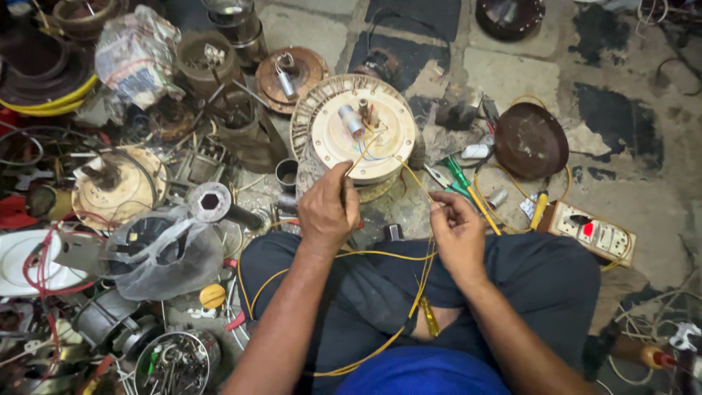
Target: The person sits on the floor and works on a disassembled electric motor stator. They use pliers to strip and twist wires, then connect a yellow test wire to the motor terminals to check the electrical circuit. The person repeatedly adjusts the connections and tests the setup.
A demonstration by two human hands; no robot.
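Round cream motor [356, 132] | left hand [327, 212] pinches yellow wire [380, 254]; right hand [457, 234] pinches wire

Round cream-coloured fan motor [355, 132], lying flat on the floor just ahead of the seated person's knees, its ribbed rim turned slightly toward the left. A short metal shaft and a small grey cylindrical capacitor [351, 121] stand near its centre (the capacitor lies on its side). Thin yellow, blue and red leads rise from the hub. Yellow wires [380, 254] run from the motor face down across the lap in long loose loops, several strands bunched together between the knees. One strand is pinched at the left hand [327, 211], another at the right hand [457, 232], both ends held just in front of the motor.
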